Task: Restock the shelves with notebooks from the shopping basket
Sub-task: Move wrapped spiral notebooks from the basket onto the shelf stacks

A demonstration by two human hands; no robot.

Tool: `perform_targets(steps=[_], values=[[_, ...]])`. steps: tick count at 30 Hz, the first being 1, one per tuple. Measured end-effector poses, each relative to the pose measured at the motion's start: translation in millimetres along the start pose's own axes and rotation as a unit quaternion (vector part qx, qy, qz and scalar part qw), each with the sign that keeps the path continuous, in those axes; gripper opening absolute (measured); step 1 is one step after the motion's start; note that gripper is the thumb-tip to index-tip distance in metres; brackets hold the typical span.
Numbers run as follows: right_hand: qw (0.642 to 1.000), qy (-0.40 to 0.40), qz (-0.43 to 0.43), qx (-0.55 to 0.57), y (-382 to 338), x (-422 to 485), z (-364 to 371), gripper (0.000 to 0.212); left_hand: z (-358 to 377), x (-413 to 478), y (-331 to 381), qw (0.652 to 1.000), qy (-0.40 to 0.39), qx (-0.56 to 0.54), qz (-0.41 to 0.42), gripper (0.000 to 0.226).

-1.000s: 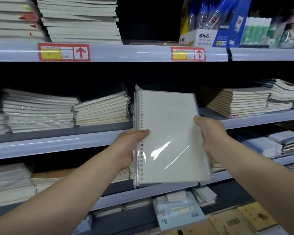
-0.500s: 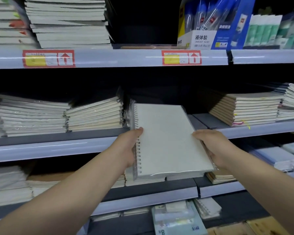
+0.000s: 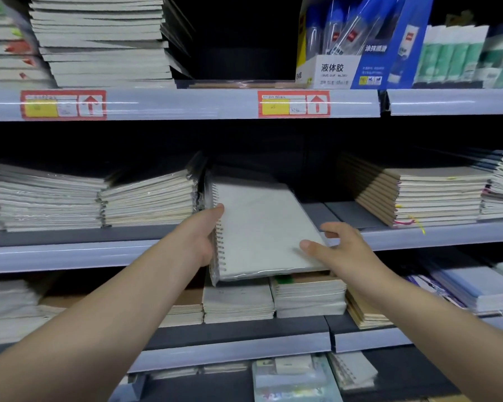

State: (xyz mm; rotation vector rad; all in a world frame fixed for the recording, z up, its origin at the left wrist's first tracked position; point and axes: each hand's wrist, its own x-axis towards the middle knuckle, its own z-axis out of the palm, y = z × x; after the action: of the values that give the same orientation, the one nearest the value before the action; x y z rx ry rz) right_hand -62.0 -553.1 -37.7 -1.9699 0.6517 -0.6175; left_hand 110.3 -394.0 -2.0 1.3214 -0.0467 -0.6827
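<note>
Both left hand (image 3: 199, 237) and right hand (image 3: 341, 248) fingers (image 3: 310, 245) grip a plastic-wrapped spiral notebook (image 3: 262, 227).

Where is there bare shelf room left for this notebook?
Middle shelf: bare dark strip between the spiral notebook and the brown-edged stack to its right. Top shelf: dark gap between the tall notebook stack and the glue box, with something flat low in it. Crowded: wrapped stacks left of the notebook, lower stacks beneath.

1 view, a head-worn wide-angle camera. It faces forward and slightly down at the middle shelf (image 3: 70, 255). Close, within arm's reach: both forearms (image 3: 99, 329) enter from the bottom corners. The notebook (image 3: 262, 227) sits mid-frame.
</note>
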Motion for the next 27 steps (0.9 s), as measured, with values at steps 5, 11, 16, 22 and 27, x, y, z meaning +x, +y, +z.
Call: perform_targets(steps=[5, 11, 16, 22, 27], values=[[0.992, -0.088, -0.056, -0.072, 5.3, 1.4, 1.4, 0.076, -2.5, 3.3, 0.0, 0.996, 0.039, -0.025, 0.073, 0.018], [0.984, -0.068, -0.128, -0.103, 12.3, 4.8, 8.4, 0.071, -10.0, -5.4, -8.4, 0.974, 0.071, 0.021, 0.216, 0.016], [0.983, -0.029, -0.149, -0.103, 1.8, 9.4, 15.4, 0.064, -13.0, -14.6, -8.3, 0.948, 0.076, 0.122, 0.282, 0.019], [0.986, 0.018, -0.142, -0.091, -11.2, 25.2, 15.0, 0.043, -13.7, -13.6, -5.6, 0.898, 0.066, 0.281, 0.331, 0.065], [0.986, 0.003, -0.133, -0.103, -14.4, 38.5, 17.6, 0.041, -14.4, -6.8, -14.5, 0.844, 0.084, 0.373, 0.376, 0.062]])
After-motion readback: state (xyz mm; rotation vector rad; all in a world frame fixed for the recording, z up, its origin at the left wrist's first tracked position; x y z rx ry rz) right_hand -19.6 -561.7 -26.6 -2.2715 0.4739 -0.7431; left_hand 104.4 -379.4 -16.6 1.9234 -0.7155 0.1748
